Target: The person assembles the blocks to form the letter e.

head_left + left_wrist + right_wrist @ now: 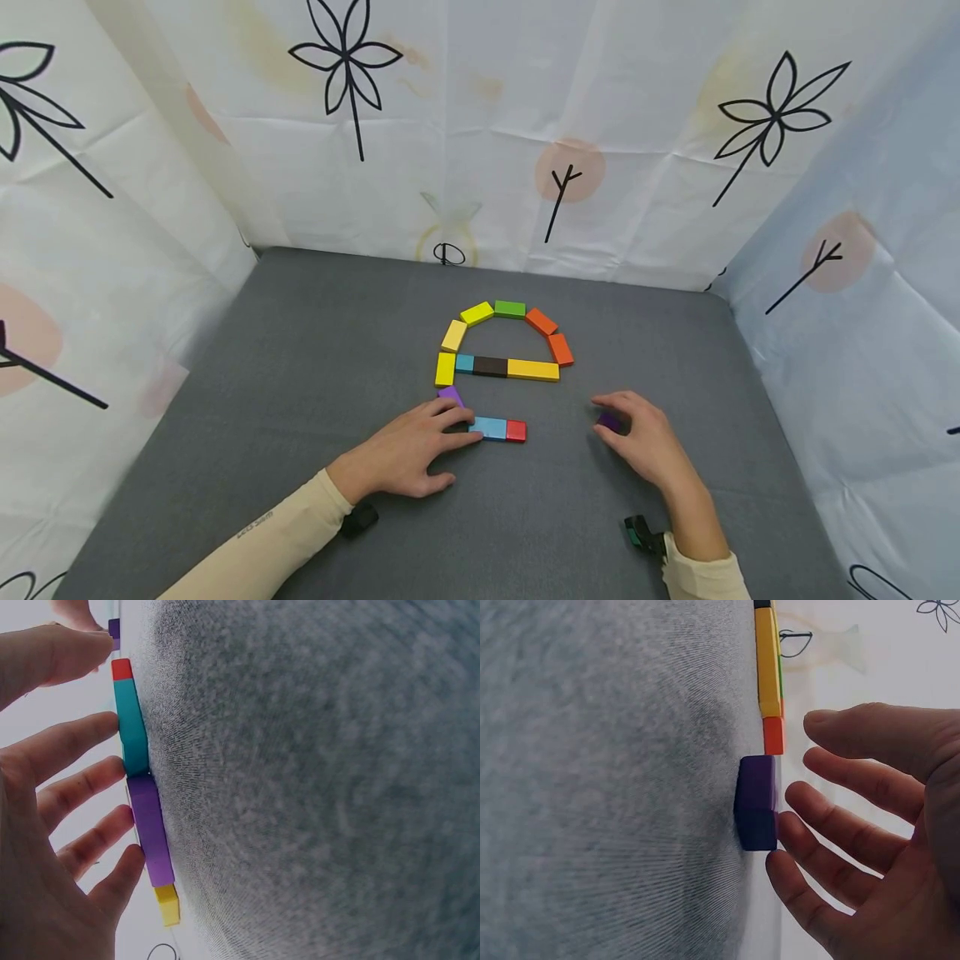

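Over the lower left of a block outline lies my left hand (405,450), its fingers spread. Its fingertips are right at a purple block (151,829) and a light blue block (489,428), which has a red block (516,431) at its right end. Part of the purple block is hidden under the fingers in the head view. On the right, a dark purple block (757,802) sits on the cloth by itself. My right hand (648,442) is loosely curved beside it, with the fingertips close to the block and the thumb apart from it.
Yellow (445,369), pale yellow (453,336), green (510,309) and orange (541,321) blocks form an arch. A straight row with a small blue block (464,363), a black block (491,367) and a long yellow block (533,370) closes its base. Patterned curtains surround the grey table (337,317).
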Action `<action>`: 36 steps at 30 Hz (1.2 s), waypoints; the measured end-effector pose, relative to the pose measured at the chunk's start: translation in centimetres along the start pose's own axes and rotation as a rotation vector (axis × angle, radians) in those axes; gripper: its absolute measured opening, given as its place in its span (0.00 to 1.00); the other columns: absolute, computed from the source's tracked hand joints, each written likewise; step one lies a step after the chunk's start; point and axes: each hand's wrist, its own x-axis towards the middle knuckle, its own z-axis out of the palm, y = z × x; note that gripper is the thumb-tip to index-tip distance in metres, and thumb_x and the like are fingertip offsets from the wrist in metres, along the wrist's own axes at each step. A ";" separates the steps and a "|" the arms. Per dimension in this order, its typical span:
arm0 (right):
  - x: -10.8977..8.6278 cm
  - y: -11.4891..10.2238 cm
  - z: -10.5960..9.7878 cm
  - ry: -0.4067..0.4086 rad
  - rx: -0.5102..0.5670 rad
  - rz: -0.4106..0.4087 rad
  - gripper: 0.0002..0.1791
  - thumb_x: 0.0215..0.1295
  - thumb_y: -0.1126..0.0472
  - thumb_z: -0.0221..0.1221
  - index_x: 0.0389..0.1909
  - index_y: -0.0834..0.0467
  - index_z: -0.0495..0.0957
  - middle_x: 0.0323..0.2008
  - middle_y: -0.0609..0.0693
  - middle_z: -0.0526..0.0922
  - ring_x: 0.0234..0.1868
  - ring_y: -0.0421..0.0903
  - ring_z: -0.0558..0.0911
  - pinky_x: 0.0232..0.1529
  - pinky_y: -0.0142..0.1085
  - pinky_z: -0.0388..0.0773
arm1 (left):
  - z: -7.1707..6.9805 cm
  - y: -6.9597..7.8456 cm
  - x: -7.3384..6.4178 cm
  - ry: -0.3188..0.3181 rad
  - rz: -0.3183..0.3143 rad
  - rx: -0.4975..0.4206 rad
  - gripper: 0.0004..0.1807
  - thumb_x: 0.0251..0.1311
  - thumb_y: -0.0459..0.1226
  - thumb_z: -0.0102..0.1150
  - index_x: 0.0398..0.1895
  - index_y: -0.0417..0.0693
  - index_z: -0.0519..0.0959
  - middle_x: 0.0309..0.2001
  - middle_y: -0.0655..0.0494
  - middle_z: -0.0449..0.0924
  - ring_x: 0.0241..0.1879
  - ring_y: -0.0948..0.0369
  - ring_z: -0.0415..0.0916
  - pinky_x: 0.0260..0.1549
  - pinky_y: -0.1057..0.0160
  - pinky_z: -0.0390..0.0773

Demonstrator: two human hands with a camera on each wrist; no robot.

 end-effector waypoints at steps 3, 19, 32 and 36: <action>-0.2 0.1 0.1 0.004 -0.003 0.006 0.23 0.68 0.64 0.74 0.63 0.58 0.86 0.59 0.57 0.85 0.59 0.59 0.82 0.60 0.63 0.78 | 0.0 0.0 0.0 0.006 0.001 0.001 0.34 0.68 0.52 0.69 0.77 0.59 0.78 0.74 0.55 0.71 0.72 0.53 0.64 0.70 0.49 0.72; -0.5 0.9 0.5 0.017 -0.003 0.030 0.23 0.67 0.66 0.74 0.62 0.60 0.86 0.57 0.57 0.85 0.54 0.57 0.84 0.56 0.59 0.81 | -0.1 0.0 0.0 -0.008 -0.011 -0.009 0.34 0.68 0.53 0.69 0.77 0.60 0.78 0.74 0.56 0.70 0.72 0.53 0.64 0.70 0.48 0.71; -0.4 1.2 0.6 0.012 -0.026 0.081 0.21 0.68 0.67 0.73 0.61 0.63 0.86 0.55 0.59 0.85 0.53 0.58 0.84 0.56 0.59 0.81 | 0.0 0.0 -0.1 -0.012 -0.010 -0.004 0.34 0.69 0.53 0.69 0.77 0.60 0.78 0.74 0.56 0.70 0.72 0.53 0.64 0.70 0.48 0.72; -0.4 1.4 0.6 0.012 -0.039 0.092 0.20 0.68 0.66 0.73 0.60 0.64 0.86 0.54 0.59 0.85 0.52 0.58 0.84 0.55 0.59 0.81 | 0.1 0.0 0.0 -0.006 -0.008 -0.003 0.34 0.68 0.52 0.69 0.77 0.60 0.78 0.74 0.56 0.71 0.72 0.53 0.64 0.69 0.48 0.72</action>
